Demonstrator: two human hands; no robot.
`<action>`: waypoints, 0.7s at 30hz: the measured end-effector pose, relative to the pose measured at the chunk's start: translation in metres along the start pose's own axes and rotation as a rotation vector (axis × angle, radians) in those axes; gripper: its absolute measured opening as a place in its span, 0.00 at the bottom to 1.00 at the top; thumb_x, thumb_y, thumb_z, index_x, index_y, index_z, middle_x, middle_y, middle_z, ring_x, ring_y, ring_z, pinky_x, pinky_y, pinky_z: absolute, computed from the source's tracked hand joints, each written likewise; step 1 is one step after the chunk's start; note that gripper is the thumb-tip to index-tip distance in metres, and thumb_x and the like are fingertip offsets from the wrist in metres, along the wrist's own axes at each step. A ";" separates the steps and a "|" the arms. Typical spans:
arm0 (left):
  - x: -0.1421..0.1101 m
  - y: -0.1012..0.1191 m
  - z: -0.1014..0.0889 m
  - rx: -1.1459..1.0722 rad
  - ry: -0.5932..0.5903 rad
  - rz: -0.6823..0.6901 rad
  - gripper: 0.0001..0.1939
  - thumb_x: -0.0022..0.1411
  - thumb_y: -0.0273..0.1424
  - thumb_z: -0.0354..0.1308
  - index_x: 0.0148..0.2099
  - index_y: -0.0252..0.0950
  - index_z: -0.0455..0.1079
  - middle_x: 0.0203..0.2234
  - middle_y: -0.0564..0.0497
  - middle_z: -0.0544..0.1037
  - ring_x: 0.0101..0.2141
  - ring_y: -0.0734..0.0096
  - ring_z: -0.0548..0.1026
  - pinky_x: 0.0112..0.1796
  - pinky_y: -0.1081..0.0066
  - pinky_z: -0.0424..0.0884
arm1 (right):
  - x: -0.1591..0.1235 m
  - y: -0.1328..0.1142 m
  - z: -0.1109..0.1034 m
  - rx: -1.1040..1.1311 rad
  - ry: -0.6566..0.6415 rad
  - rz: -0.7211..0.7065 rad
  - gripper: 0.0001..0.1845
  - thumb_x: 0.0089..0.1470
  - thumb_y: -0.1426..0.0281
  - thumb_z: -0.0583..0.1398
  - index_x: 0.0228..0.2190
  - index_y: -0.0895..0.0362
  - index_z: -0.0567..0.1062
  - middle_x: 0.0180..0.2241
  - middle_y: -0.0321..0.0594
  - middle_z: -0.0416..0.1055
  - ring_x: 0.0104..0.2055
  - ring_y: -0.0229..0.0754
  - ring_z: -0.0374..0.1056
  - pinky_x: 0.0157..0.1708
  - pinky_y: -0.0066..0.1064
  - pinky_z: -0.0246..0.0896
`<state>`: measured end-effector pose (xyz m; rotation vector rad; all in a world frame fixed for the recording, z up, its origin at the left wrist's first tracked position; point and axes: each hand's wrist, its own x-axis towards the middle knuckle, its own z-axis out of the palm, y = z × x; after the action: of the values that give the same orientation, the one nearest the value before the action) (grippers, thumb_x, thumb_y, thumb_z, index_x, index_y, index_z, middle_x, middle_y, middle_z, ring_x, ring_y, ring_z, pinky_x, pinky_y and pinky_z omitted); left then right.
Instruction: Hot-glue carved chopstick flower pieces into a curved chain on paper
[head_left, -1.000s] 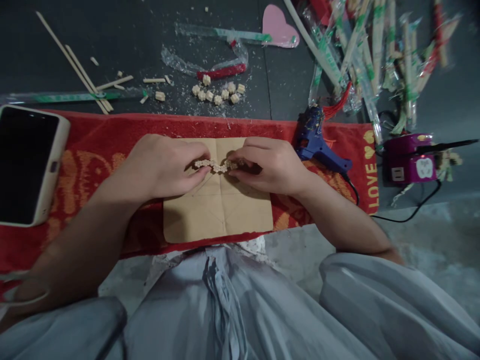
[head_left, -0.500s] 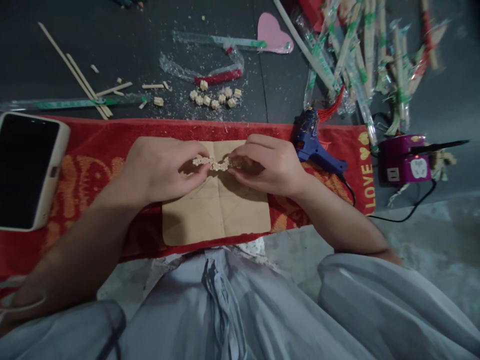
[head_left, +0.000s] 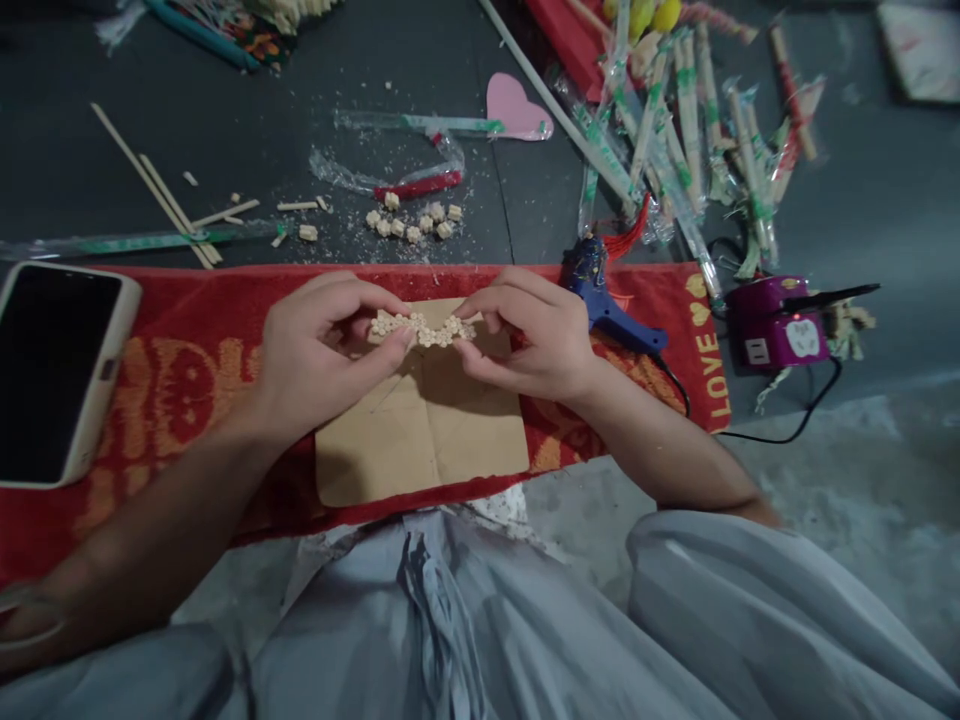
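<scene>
Between both hands is a curved strip (head_left: 433, 334) made of small pale stick pieces clustered like flowers. My left hand (head_left: 326, 345) is closed on its left end, thumb in front and fingers behind. My right hand (head_left: 529, 330) pinches the right end between thumb and fingers. Beneath the strip lies a creased tan sheet (head_left: 424, 440) with faint drawn lines. Several loose stick clusters (head_left: 412, 234) sit beyond the hands on the dark table. To the right of my right hand rests a blue glue gun (head_left: 611, 305).
A red towel (head_left: 187, 400) spreads under the sheet, with a phone (head_left: 56, 370) at left. A purple power socket box (head_left: 776, 325) with a cord stands at right. Wrapped stick bundles (head_left: 686, 130), a pink heart (head_left: 517, 105) and thin sticks (head_left: 154, 190) lie farther back.
The strip's ends show more between my fingers, and its face is turned more towards me. The whole view has shifted, with more of the table's far side showing. Both hands keep their hold.
</scene>
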<state>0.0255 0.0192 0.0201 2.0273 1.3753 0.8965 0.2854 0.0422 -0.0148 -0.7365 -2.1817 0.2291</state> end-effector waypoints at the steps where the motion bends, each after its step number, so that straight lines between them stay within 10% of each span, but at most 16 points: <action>1: 0.000 0.000 0.001 -0.023 0.015 -0.012 0.11 0.72 0.45 0.63 0.43 0.44 0.81 0.31 0.54 0.78 0.32 0.65 0.75 0.34 0.62 0.73 | 0.001 -0.001 0.000 0.006 0.022 -0.012 0.10 0.75 0.62 0.62 0.45 0.54 0.80 0.33 0.35 0.76 0.32 0.38 0.72 0.35 0.31 0.69; 15: -0.007 0.002 0.021 -0.672 -0.080 -0.379 0.21 0.58 0.43 0.76 0.50 0.44 0.78 0.43 0.49 0.86 0.37 0.63 0.83 0.35 0.66 0.80 | 0.005 -0.005 -0.003 0.014 0.093 -0.051 0.06 0.74 0.64 0.62 0.45 0.54 0.77 0.33 0.34 0.76 0.33 0.39 0.74 0.33 0.31 0.69; 21: -0.008 0.017 0.025 -0.864 -0.170 -0.637 0.27 0.46 0.42 0.86 0.43 0.39 0.79 0.31 0.53 0.83 0.29 0.70 0.80 0.30 0.75 0.74 | 0.005 -0.003 0.002 0.045 0.151 -0.105 0.04 0.72 0.68 0.67 0.42 0.54 0.77 0.32 0.31 0.73 0.32 0.35 0.72 0.33 0.26 0.68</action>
<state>0.0527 0.0039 0.0147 0.9135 1.1354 0.7930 0.2795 0.0429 -0.0116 -0.5930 -2.0584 0.1624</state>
